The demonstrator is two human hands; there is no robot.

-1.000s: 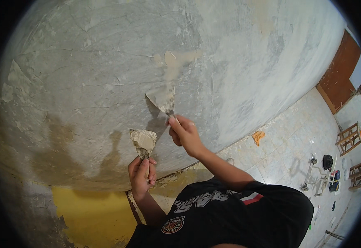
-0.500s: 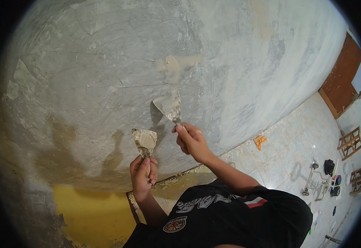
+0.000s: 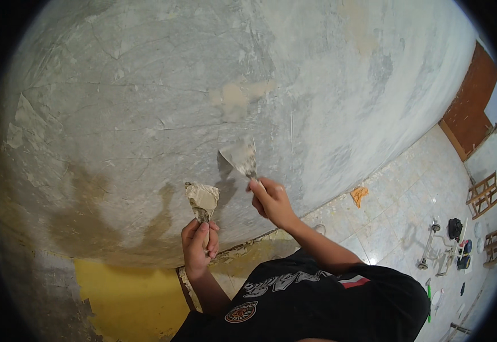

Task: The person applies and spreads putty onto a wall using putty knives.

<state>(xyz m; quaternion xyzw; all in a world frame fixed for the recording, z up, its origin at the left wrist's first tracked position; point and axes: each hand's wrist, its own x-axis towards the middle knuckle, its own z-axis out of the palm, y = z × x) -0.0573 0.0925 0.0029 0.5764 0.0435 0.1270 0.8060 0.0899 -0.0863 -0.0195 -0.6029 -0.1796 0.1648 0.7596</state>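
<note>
My left hand (image 3: pixel 200 246) is closed round the handle of a putty knife (image 3: pixel 203 196), whose blade carries a thick load of cream-coloured filler. Up and to the right, my right hand (image 3: pixel 271 200) grips a second putty knife (image 3: pixel 240 156) with a broad, smeared metal blade. That blade is close to the grey wall (image 3: pixel 146 114); whether it touches cannot be told. Above it on the wall is a wet-looking beige patch of filler (image 3: pixel 235 96), spread flat with an arm reaching right.
A yellow painted section (image 3: pixel 129 296) lies at lower left. Right of the wall runs a tiled floor (image 3: pixel 391 188) with an orange crumpled scrap (image 3: pixel 359 196), a metal frame on wheels (image 3: pixel 430 245) and wooden racks (image 3: pixel 483 195). A brown door (image 3: pixel 470 100) stands at far right.
My right hand and its putty knife have moved down and slightly right, away from the filler patch. The raised blob on the patch now looks flattened. My left hand has barely shifted.
</note>
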